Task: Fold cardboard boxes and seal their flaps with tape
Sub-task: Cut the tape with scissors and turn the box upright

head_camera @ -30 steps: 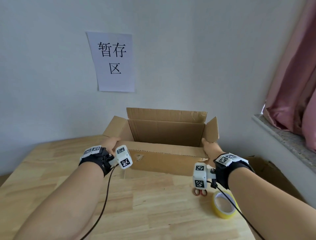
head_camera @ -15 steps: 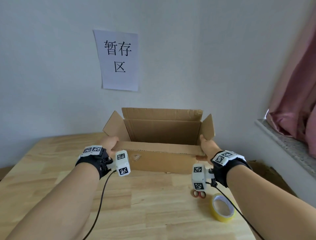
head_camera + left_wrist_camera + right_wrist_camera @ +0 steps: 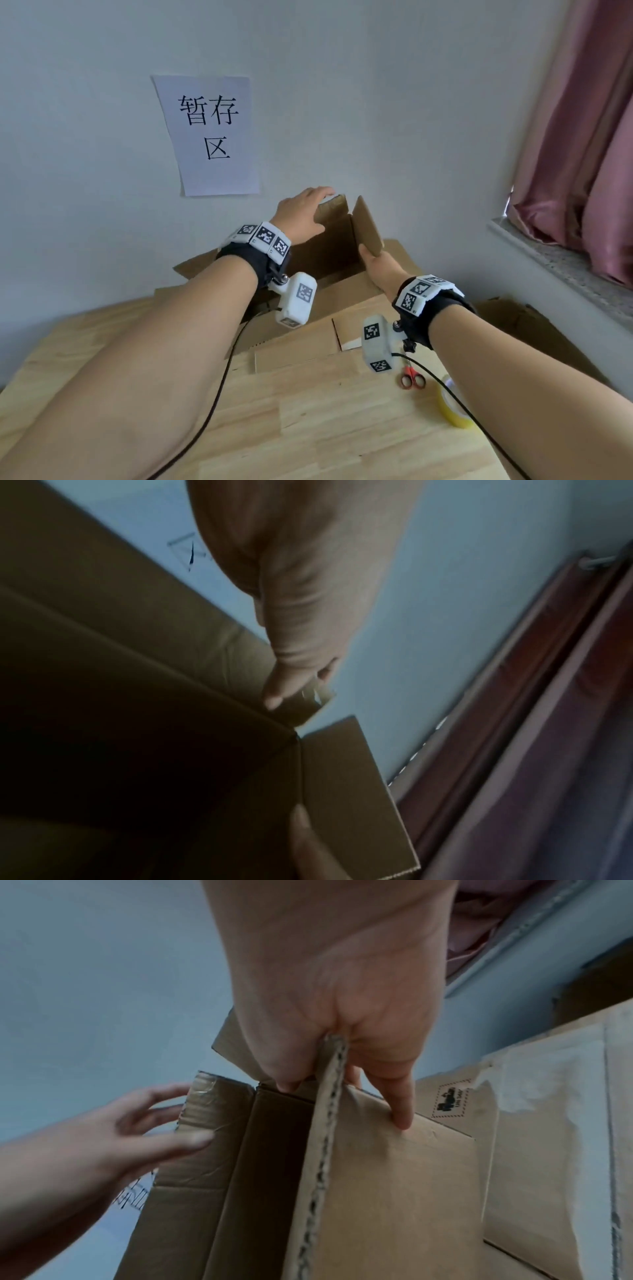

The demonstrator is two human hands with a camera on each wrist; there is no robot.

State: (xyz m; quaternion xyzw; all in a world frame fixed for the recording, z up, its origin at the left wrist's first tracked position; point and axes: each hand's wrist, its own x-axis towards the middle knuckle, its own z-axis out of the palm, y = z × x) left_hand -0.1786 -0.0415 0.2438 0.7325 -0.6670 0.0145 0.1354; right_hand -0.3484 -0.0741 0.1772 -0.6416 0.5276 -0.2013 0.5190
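Note:
The brown cardboard box (image 3: 342, 294) stands open on the wooden table (image 3: 308, 428), turned at an angle with its flaps up. My left hand (image 3: 301, 212) reaches over to the far flap (image 3: 332, 209) and pinches its top corner, thumb (image 3: 274, 696) on the inner face and fingers behind. My right hand (image 3: 380, 267) grips the right side flap (image 3: 368, 222); in the right wrist view the flap edge (image 3: 329, 1096) runs between thumb and index finger. A yellow tape roll (image 3: 452, 407) lies on the table by my right forearm.
Red-handled scissors (image 3: 412, 377) lie beside the tape. A paper sign (image 3: 212, 133) hangs on the wall behind the box. A window sill (image 3: 555, 260) and pink curtain (image 3: 582, 137) are at the right, with more cardboard (image 3: 531, 325) below them past the table edge.
Both hands left the box's near corners. The left hand rose to the far flap, the right hand took the side flap, and the box turned and came closer.

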